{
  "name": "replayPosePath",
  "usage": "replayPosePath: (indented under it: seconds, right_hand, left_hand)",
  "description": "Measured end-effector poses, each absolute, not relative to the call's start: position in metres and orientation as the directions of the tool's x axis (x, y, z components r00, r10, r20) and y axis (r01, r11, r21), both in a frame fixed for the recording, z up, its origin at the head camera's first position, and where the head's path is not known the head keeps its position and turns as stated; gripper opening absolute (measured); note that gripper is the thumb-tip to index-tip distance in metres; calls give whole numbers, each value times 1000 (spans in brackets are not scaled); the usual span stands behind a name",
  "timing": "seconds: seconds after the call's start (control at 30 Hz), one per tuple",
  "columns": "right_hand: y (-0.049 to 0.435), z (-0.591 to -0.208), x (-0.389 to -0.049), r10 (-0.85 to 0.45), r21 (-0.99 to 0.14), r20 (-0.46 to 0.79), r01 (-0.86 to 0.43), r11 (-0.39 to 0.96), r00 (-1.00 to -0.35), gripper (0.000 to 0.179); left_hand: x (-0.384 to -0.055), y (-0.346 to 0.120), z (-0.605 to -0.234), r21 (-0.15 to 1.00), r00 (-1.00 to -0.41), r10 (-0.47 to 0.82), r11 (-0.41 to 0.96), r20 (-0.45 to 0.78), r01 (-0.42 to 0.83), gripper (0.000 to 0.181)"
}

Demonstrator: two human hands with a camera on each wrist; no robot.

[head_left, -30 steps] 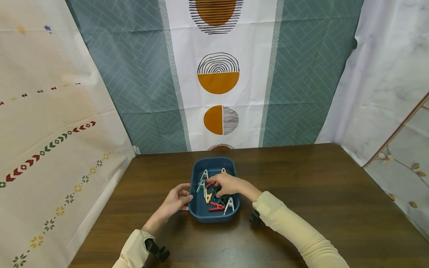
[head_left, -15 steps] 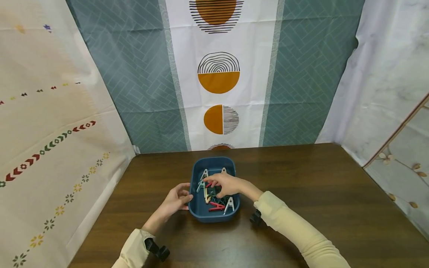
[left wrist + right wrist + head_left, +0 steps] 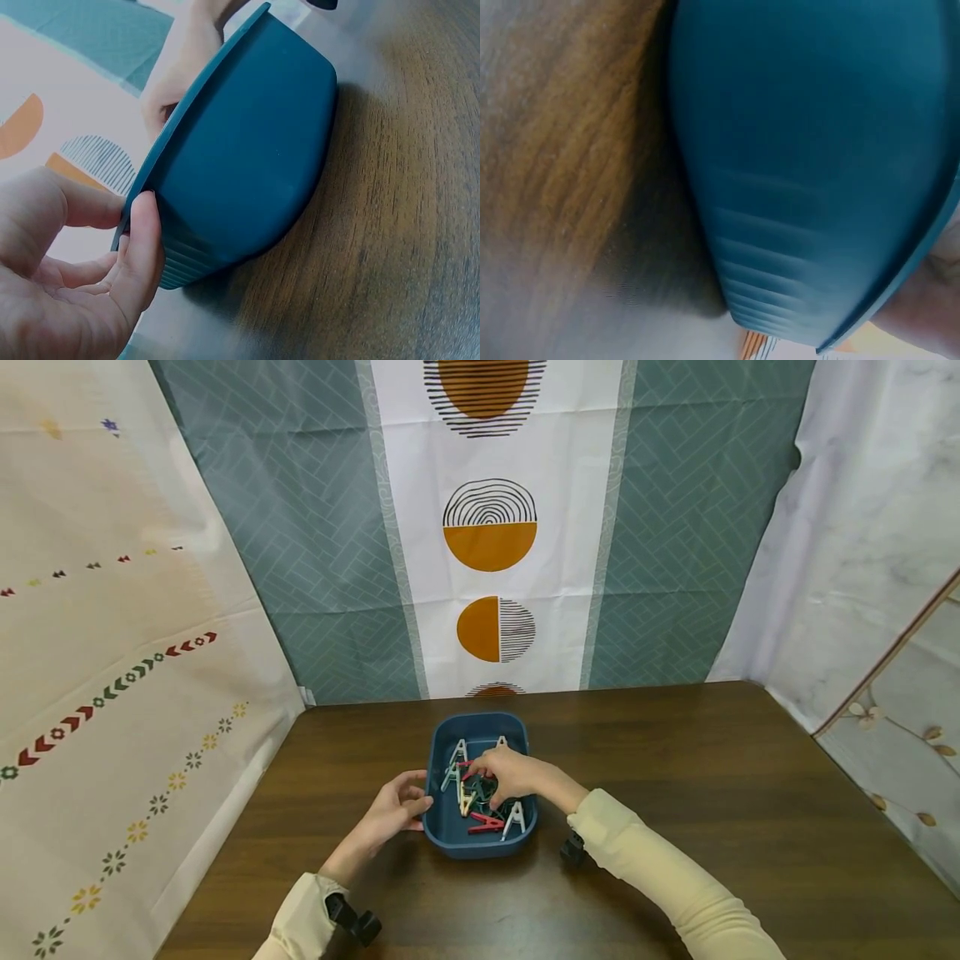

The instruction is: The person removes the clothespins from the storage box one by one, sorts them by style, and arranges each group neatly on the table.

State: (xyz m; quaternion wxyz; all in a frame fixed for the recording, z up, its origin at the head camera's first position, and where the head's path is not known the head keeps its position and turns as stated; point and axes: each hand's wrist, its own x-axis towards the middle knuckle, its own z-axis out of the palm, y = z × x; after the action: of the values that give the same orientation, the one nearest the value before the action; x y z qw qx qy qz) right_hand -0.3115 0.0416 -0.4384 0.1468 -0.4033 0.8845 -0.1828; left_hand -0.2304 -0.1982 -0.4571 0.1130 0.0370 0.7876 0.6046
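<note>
A dark blue plastic bin (image 3: 450,841) stands on the wooden table. My left hand (image 3: 399,803) grips its left rim, thumb on one side and fingers on the other, as the left wrist view shows. My right hand (image 3: 513,774) reaches over the right side into the bin, thumb and fingers spread apart over dark green clothespins (image 3: 483,789). Its fingertips are right beside a red clothespin (image 3: 467,765). Around them lie a pale yellow clothespin (image 3: 467,802), another red clothespin (image 3: 486,823), a white clothespin (image 3: 514,817) and a light blue clothespin (image 3: 451,777). In the right wrist view the bin wall hides the fingers.
The brown wooden table (image 3: 637,735) extends on both sides of the bin. Behind it hangs a green and white patterned cloth (image 3: 555,527), with light printed cloths at the left and right. A black wrist camera (image 3: 352,920) sits on the left cuff.
My right hand's thumb has moved slightly towards the front of the bin, and the fingertips have shifted a little among the clothespins. The left hand keeps its grip on the rim.
</note>
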Motion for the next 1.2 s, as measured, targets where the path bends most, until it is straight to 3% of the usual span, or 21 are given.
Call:
replayPosePath:
  seconds: [0.27, 0.53, 0.93, 1.2]
  right_hand:
    - [44, -440, -313, -773, -499, -108, -638, 586, -625, 52]
    - [52, -441, -318, -814, -645, 12, -627, 437, -580, 42]
    - [69, -441, -324, -830, -871, 75, -442, 215, -553, 45]
    - [85, -440, -323, -834, -957, 33, -259, 133, -551, 49]
  left_hand:
    - [-232, -198, -460, 960, -973, 184, 266, -141, -88, 51]
    - [-234, -198, -463, 961, -975, 180, 264, -134, -84, 50]
    - [-234, -199, -464, 960, -974, 182, 268, -132, -80, 50]
    - [-234, -200, -464, 960, -973, 187, 269, -134, -81, 51]
